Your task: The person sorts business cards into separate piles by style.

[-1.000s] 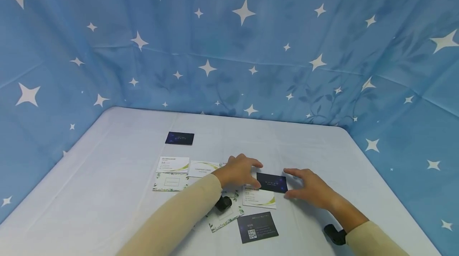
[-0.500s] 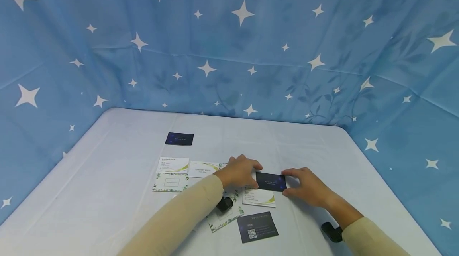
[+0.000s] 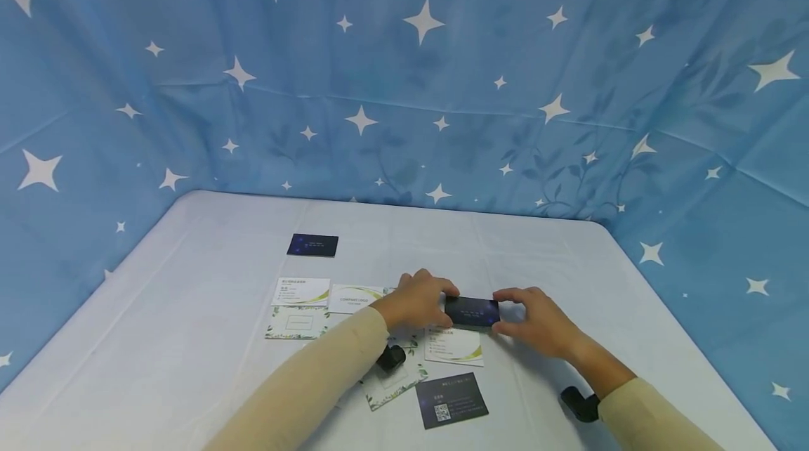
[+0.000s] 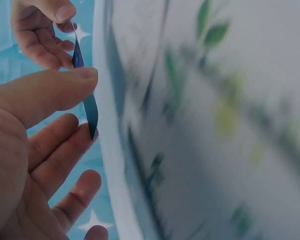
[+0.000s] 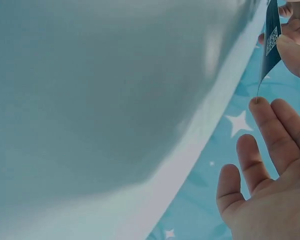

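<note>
A dark blue business card (image 3: 472, 311) is held between both hands above the white cards. My left hand (image 3: 420, 300) pinches its left end; in the left wrist view the thumb lies on one face of the card (image 4: 91, 116) with fingers behind it. At the opposite end, my right hand (image 3: 537, 321) pinches between thumb and fingers. From the right wrist view the card (image 5: 271, 45) shows a QR code on its face and looks slightly bent. Just in front of it lies a white card with a yellow-green curve (image 3: 454, 347).
Nearer the person are a dark QR-code card (image 3: 451, 400) and a leaf-bordered card (image 3: 392, 388), partly under the left wrist. To the left lie white cards (image 3: 302, 291), a leaf-bordered card (image 3: 297, 322) and, farther back, another dark card (image 3: 312, 245). A starry blue curtain (image 3: 379, 86) backs the white table.
The right hand has closed in from the right onto the card's end. The dark card, earlier flat between the spread hands, is now gripped at both ends, raised and tilted.
</note>
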`<state>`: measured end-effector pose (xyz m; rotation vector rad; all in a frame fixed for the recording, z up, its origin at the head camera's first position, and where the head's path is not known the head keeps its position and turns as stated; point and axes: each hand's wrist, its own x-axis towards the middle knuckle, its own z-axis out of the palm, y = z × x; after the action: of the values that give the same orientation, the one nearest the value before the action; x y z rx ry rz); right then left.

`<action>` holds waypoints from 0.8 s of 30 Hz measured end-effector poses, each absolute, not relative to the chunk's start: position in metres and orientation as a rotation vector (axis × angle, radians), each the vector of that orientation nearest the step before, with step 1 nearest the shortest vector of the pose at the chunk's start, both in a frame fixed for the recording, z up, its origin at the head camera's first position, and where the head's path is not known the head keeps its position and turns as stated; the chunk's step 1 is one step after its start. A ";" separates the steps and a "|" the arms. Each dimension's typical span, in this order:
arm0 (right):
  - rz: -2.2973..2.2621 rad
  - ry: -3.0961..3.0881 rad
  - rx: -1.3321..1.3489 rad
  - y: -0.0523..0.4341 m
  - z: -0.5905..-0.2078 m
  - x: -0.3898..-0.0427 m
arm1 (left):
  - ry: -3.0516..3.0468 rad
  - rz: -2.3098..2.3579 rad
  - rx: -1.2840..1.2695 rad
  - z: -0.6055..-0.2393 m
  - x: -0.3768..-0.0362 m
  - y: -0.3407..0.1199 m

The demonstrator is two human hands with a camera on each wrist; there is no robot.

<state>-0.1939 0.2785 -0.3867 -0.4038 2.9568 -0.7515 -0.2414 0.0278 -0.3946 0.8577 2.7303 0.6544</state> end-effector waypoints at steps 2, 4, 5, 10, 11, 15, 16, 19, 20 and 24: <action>-0.756 2.982 -0.453 0.276 -0.383 -0.197 | 2.721 0.701 0.840 -0.391 -0.243 0.023; -0.761 3.003 -0.474 0.271 -0.380 -0.200 | 2.699 0.756 0.809 -0.387 -0.246 0.017; -0.763 3.011 -0.477 0.268 -0.378 -0.203 | 2.684 0.784 0.790 -0.384 -0.248 0.012; -0.806 3.005 -0.483 0.239 -0.374 -0.219 | 2.689 0.814 0.731 -0.374 -0.263 -0.019; -0.817 3.000 -0.491 0.232 -0.373 -0.223 | 2.698 0.809 0.720 -0.373 -0.267 -0.025; -0.876 2.980 -0.524 0.203 -0.374 -0.241 | 2.743 0.781 0.676 -0.369 -0.277 -0.053; -0.890 2.975 -0.522 0.195 -0.375 -0.246 | 2.755 0.767 0.655 -0.369 -0.279 -0.060; -0.923 2.950 -0.505 0.168 -0.379 -0.262 | 2.780 0.734 0.594 -0.368 -0.286 -0.082; -0.927 2.944 -0.495 0.159 -0.381 -0.266 | 2.780 0.727 0.581 -0.368 -0.287 -0.089; -0.969 2.887 -0.477 0.129 -0.384 -0.280 | 2.795 0.688 0.514 -0.369 -0.294 -0.114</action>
<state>-0.2805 0.1292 -0.3838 -0.4769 2.8873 -0.9693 -0.2937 -0.1141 -0.3685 0.5137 2.7948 0.6881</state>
